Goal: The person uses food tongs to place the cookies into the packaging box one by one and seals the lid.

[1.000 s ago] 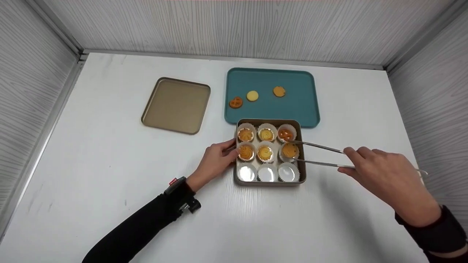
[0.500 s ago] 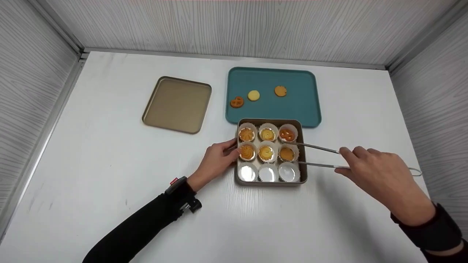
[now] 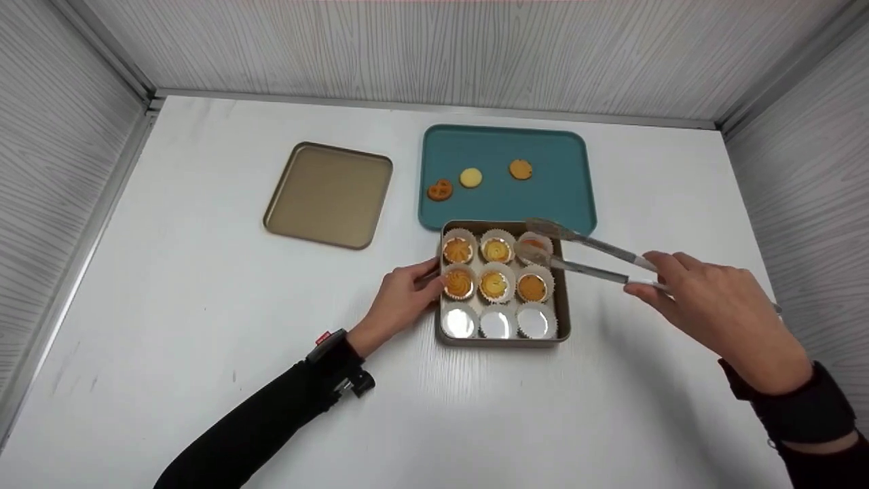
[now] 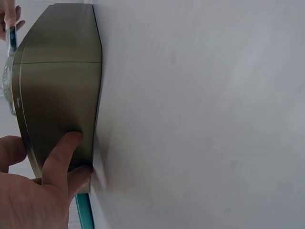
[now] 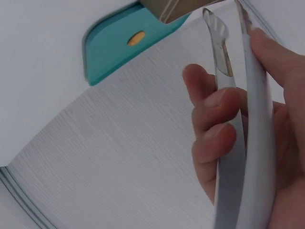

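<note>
Your right hand point(image 3: 726, 312) holds metal tongs point(image 3: 599, 272), their two arms slightly apart and the tips over the back right corner of the box point(image 3: 502, 342), with nothing between them. Your left hand point(image 3: 400, 299) grips the box by its left wall, thumb at the rim and fingers against the outside. You have that box on the white table point(image 3: 407, 421), just in front of the teal tray point(image 3: 550, 204); whether they touch, you cannot tell. Paper cups point(image 3: 499, 321) fill it in three rows, the back two rows holding cookies point(image 3: 493, 285), the front one showing shiny bottoms. On the tray lie a pretzel point(image 3: 440, 190) and two round biscuits point(image 3: 521, 170). Left of it sits a flat brass-coloured tray point(image 3: 329, 197).

Around you, the tabletop carries faint scuffs, a soft glare and a shadow point(image 3: 638, 360) right of the box. Grey wood-grain panels point(image 3: 434, 54) rise behind and on both sides, with metal-coloured strips point(image 3: 434, 109) along the back and left edges.
</note>
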Demonstrator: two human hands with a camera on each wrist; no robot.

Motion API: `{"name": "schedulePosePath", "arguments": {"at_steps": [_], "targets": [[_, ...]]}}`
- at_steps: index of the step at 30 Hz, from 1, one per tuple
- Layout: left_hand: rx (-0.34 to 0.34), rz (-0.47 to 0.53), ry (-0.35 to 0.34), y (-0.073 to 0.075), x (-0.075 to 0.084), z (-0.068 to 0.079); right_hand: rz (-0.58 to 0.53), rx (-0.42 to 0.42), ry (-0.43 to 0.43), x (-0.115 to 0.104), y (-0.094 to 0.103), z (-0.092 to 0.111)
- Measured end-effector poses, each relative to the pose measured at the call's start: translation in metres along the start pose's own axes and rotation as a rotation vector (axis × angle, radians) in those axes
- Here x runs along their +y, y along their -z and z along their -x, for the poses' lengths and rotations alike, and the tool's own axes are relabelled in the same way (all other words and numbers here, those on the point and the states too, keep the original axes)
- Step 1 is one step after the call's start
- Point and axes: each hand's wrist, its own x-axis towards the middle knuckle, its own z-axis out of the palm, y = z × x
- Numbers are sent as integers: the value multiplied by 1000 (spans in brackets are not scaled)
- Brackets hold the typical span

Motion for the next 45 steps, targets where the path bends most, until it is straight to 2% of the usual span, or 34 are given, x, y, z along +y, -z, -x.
{"name": "schedulePosePath", "arguments": {"at_steps": [4, 10, 17, 20, 28, 38, 45], "targets": [[1, 18, 3, -1, 0, 0, 4, 32, -50, 14, -17, -5], [-4, 73, 17, -3, 0, -1, 5, 17, -173, 30, -40, -16], [28, 114, 40, -4, 2, -2, -54, -73, -335, 46, -65, -37], [28, 136, 39, -5, 3, -3, -79, -108, -373, 48, -76, -46], [37, 168, 13, -8, 3, -6, -102, -128, -402, 45, -101, -62], [54, 137, 25, -9, 4, -10, -88, -114, -444, 41, -117, -73], [55, 81, -2, -7, 4, -11, -106, -110, -458, 42, -124, -81]]}}
